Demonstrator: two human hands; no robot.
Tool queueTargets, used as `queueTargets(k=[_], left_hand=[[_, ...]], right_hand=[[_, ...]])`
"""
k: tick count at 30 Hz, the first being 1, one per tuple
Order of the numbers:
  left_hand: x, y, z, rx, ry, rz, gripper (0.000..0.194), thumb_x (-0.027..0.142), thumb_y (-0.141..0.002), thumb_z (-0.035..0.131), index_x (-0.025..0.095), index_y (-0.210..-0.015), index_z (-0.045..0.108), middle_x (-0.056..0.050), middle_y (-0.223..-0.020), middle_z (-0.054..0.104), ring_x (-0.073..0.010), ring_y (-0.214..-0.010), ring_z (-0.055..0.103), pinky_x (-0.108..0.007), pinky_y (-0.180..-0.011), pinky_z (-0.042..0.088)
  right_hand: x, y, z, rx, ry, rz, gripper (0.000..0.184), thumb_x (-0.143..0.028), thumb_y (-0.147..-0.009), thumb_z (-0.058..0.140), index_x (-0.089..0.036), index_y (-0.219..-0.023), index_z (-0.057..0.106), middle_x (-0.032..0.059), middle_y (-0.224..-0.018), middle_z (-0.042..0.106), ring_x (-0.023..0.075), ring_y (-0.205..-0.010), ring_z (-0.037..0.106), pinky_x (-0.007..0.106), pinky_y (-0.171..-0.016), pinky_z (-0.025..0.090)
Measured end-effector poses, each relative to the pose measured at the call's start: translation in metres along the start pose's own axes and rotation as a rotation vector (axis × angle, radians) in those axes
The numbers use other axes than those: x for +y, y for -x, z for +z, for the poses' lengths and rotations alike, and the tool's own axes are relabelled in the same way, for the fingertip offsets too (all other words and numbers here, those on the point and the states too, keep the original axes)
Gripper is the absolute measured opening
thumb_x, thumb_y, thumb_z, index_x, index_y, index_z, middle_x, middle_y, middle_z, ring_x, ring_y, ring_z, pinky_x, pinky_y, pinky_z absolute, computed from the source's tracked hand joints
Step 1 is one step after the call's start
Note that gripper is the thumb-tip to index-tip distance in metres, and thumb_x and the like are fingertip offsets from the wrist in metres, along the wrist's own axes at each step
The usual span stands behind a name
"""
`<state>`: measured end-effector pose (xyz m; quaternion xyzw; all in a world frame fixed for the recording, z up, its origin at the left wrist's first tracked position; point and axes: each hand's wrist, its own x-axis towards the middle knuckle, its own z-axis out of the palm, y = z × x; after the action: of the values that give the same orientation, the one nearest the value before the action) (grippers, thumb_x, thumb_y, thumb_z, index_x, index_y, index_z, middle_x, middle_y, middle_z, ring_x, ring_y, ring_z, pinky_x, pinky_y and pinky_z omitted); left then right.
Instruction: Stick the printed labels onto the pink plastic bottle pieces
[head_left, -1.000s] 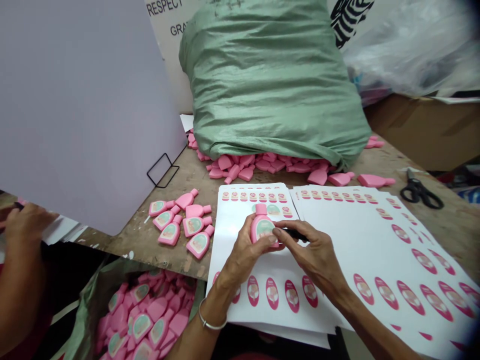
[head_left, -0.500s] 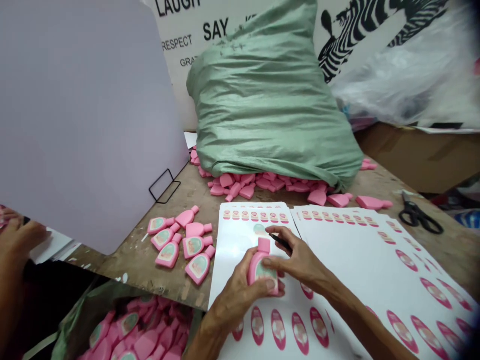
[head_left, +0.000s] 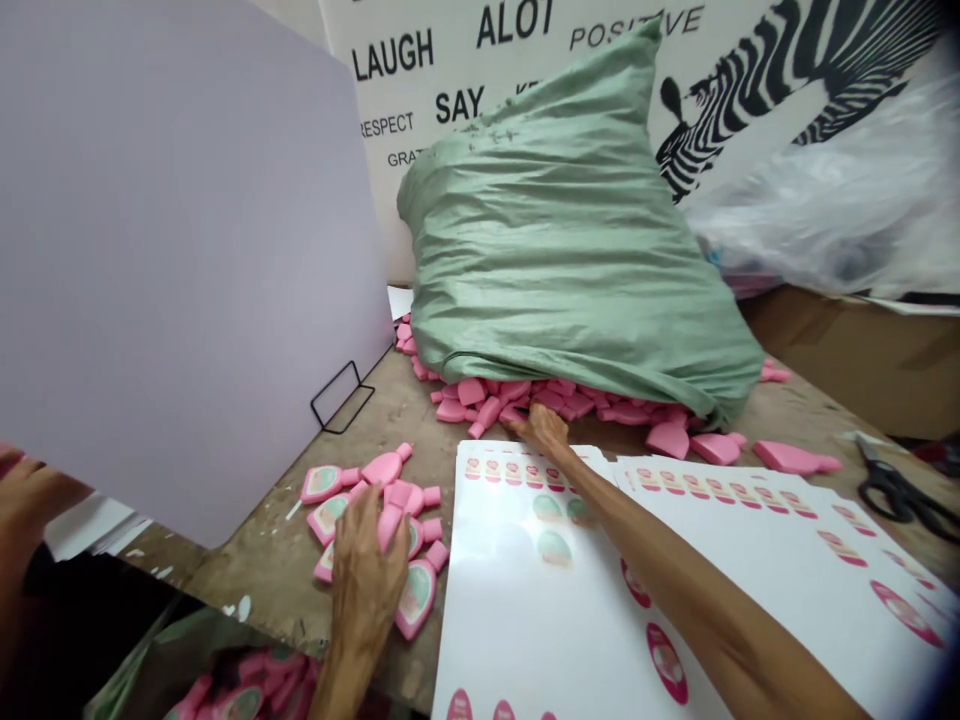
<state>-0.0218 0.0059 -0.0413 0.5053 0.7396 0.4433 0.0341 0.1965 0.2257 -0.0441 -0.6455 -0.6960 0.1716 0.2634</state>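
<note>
Fingers [head_left: 521, 422] of the right hand [head_left: 546, 428] together at the pink plastic pieces [head_left: 472, 392], arm [head_left: 675, 560] outstretched

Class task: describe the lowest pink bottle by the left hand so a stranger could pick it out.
From the green woven sack, look down-left to the loose pink bottles on the wooden table. That bottle lies lowest, right of the left hand, cap pointing up-right, oval label showing.
</note>
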Motion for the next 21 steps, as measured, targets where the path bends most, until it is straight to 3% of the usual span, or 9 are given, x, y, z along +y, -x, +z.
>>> queueTargets(k=[3, 5, 7, 9, 12, 14, 16, 19, 21], left_hand=[[0.013, -0.007, -0.005, 0.095, -0.029, 0.089, 0.057, 0.038, -0.077, 0.06, 0.012, -0.127, 0.048, -0.019, -0.133, 0.048, -0.0353, -0.128, 0.038, -0.053, -0.104, 0.032], [0.034, -0.005, -0.002, 0.022, 0.143, 0.009, 0.049, 0.04, -0.077, 0.061, 0.015, -0.119, 0.054, -0.017, -0.125, 0.054, -0.0328, -0.12, 0.046, -0.049, -0.1, 0.037], [0.06, 0.002, 0.008, -0.195, 0.48, -0.185, 0.039, 0.043, -0.079, 0.06, 0.018, -0.108, 0.06, -0.013, -0.113, 0.062, -0.0282, -0.106, 0.057, -0.043, -0.092, 0.044], [0.085, 0.013, 0.021, -0.492, 0.912, -0.452, 0.041, 0.049, -0.082, 0.055, 0.017, -0.106, 0.061, -0.012, -0.109, 0.064, -0.025, -0.098, 0.061, -0.039, -0.088, 0.046], [0.115, 0.035, 0.038, -0.83, 1.43, -0.759, 0.05, 0.056, -0.086, 0.047, 0.013, -0.106, 0.063, -0.013, -0.105, 0.065, -0.0247, -0.099, 0.061, -0.036, -0.087, 0.046], [0.127, 0.053, 0.044, -0.846, 1.599, -0.826, 0.048, 0.054, -0.086, 0.049, 0.012, -0.104, 0.064, -0.013, -0.103, 0.066, -0.0246, -0.102, 0.06, -0.035, -0.088, 0.045], [0.136, 0.071, 0.046, -0.758, 1.666, -0.813, 0.045, 0.052, -0.085, 0.052, 0.014, -0.105, 0.064, -0.011, -0.107, 0.064, -0.0243, -0.106, 0.057, -0.034, -0.089, 0.045], [0.145, 0.091, 0.046, -0.639, 1.578, -0.752, 0.042, 0.049, -0.082, 0.058, 0.015, -0.106, 0.064, -0.009, -0.108, 0.064, -0.025, -0.109, 0.055, -0.033, -0.091, 0.044], [0.148, 0.096, 0.044, -0.601, 1.443, -0.735, 0.041, 0.048, -0.08, 0.06, 0.017, -0.108, 0.063, -0.008, -0.106, 0.065, -0.0246, -0.109, 0.056, -0.032, -0.093, 0.043]], right_hand=[[0.002, 0.008, -0.013, -0.03, 0.036, 0.027, 0.054, -0.056, -0.068, 0.067, -0.011, -0.098, 0.062, 0.0196, -0.096, 0.068, 0.0318, -0.098, 0.063, 0.036, -0.079, 0.044], [0.002, 0.03, -0.03, -0.048, 0.027, -0.007, 0.054, -0.054, -0.07, 0.066, -0.014, -0.107, 0.059, 0.0148, -0.102, 0.068, 0.0282, -0.099, 0.063, 0.034, -0.082, 0.044], [0.0, 0.067, -0.05, -0.084, -0.047, -0.093, 0.054, -0.052, -0.072, 0.065, -0.018, -0.113, 0.056, 0.0096, -0.109, 0.066, 0.0233, -0.099, 0.063, 0.031, -0.084, 0.045], [-0.006, 0.111, -0.069, -0.165, -0.246, -0.228, 0.055, -0.051, -0.071, 0.066, -0.019, -0.115, 0.055, 0.0079, -0.109, 0.065, 0.0219, -0.098, 0.063, 0.032, -0.084, 0.047], [-0.013, 0.172, -0.088, -0.357, -0.578, -0.17, 0.048, -0.048, -0.071, 0.068, -0.021, -0.11, 0.058, 0.0046, -0.103, 0.064, 0.0198, -0.093, 0.061, 0.033, -0.083, 0.048], [-0.013, 0.2, -0.092, -0.414, -0.82, -0.022, 0.037, -0.048, -0.075, 0.066, -0.022, -0.1, 0.06, 0.0021, -0.091, 0.062, 0.0168, -0.082, 0.058, 0.031, -0.077, 0.048], [-0.009, 0.218, -0.092, -0.412, -1.103, 0.151, 0.029, -0.05, -0.078, 0.061, -0.021, -0.083, 0.059, -0.0012, -0.072, 0.054, 0.0128, -0.066, 0.05, 0.028, -0.067, 0.046], [-0.009, 0.233, -0.087, -0.398, -1.476, 0.363, 0.036, -0.052, -0.078, 0.061, -0.02, -0.065, 0.049, -0.0044, -0.058, 0.036, 0.0099, -0.054, 0.035, 0.025, -0.055, 0.04], [-0.014, 0.242, -0.083, -0.413, -1.596, 0.427, 0.039, -0.052, -0.076, 0.063, -0.02, -0.063, 0.046, -0.0048, -0.058, 0.03, 0.0097, -0.054, 0.031, 0.025, -0.053, 0.038]])
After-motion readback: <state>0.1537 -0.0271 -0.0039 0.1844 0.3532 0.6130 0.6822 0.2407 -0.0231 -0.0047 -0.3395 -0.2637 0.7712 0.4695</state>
